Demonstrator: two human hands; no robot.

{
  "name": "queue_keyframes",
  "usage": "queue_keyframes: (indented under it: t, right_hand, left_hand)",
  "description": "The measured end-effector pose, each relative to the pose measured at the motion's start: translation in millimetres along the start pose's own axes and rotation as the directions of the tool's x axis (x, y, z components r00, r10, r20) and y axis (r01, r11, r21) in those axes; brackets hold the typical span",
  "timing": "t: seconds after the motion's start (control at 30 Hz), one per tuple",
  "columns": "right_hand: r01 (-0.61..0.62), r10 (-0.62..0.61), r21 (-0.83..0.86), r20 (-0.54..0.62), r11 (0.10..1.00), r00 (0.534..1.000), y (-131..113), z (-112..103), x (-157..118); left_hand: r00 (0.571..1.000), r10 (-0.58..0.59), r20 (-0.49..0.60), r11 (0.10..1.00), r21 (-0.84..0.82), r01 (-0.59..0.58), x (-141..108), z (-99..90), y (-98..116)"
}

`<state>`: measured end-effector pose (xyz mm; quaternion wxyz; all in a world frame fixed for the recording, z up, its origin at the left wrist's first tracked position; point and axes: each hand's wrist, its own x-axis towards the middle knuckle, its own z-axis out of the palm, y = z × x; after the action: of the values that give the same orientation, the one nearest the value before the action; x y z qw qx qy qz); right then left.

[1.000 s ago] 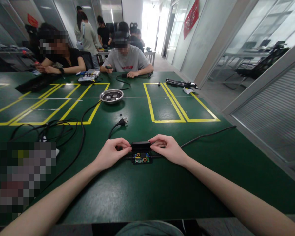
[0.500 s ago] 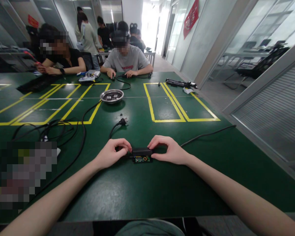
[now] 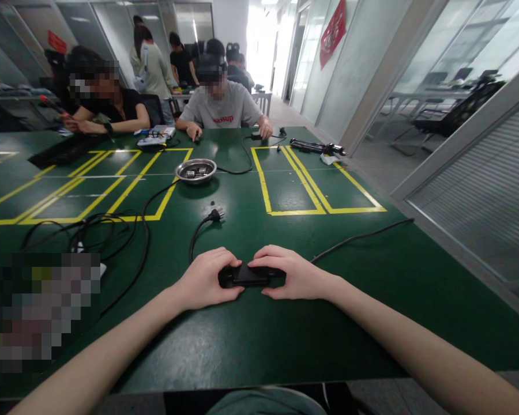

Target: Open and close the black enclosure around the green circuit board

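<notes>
A black power adapter (image 3: 251, 276) lies on the green table in front of me, its cover over the circuit board. My left hand (image 3: 210, 279) is closed around the adapter's left end, thumb and fingers at its near and far edges. At the other end my right hand (image 3: 300, 272) grips it the same way. A black cord with a plug (image 3: 215, 215) curves out beyond my left hand. From behind my right hand another cable (image 3: 363, 235) runs off to the right.
A metal bowl (image 3: 195, 172) with small metal parts stands farther back. Coiled black cables (image 3: 99, 230) lie at the left. Yellow tape (image 3: 296, 212) marks the table. Across it, a person in a grey shirt (image 3: 220, 104) handles another adapter; a black tripod-like object (image 3: 315, 146) lies at the far right.
The adapter's cover has come down over the circuit board, which no longer shows. Both hands have closed in around its ends. Across the table, the person's adapter has moved right.
</notes>
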<state>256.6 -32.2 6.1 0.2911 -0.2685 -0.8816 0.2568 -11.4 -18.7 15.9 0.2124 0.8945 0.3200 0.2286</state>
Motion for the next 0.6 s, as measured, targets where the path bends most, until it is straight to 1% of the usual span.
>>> queue_keyframes:
  t: [0.1,0.17,0.23,0.33,0.4,0.5,0.6]
  right_hand:
    - [-0.046,0.045,-0.143,-0.013,0.989,0.999,-2,11,4]
    - [-0.06,0.063,-0.246,0.003,0.967,0.998,-4,18,8]
    - [-0.061,0.076,-0.333,0.031,0.941,0.997,-8,23,12]
    - [-0.091,0.131,-0.421,0.068,0.903,0.989,-15,24,16]
    - [-0.114,0.175,-0.447,0.097,0.887,0.98,-19,22,17]
    - [-0.146,0.233,-0.449,0.146,0.882,0.961,-24,18,18]
    - [-0.188,0.294,-0.43,0.195,0.883,0.936,-24,15,19]
  left_hand:
    - [1.0,0.006,-0.013,0.999,0.05,-0.005,2,3.6,4]
    - [1.0,0.001,0.006,0.993,0.114,-0.002,4,6.4,8]
    - [0.999,-0.004,0.043,0.976,0.216,-0.005,6,9.8,13]
    - [0.995,-0.008,0.095,0.927,0.374,-0.028,6,14.8,17]
    - [0.992,-0.002,0.124,0.901,0.431,-0.052,6,17.1,18]
    - [0.989,0.01,0.149,0.898,0.433,-0.075,5,18.3,17]
    - [0.986,0.009,0.165,0.924,0.376,-0.071,3,17.4,19]
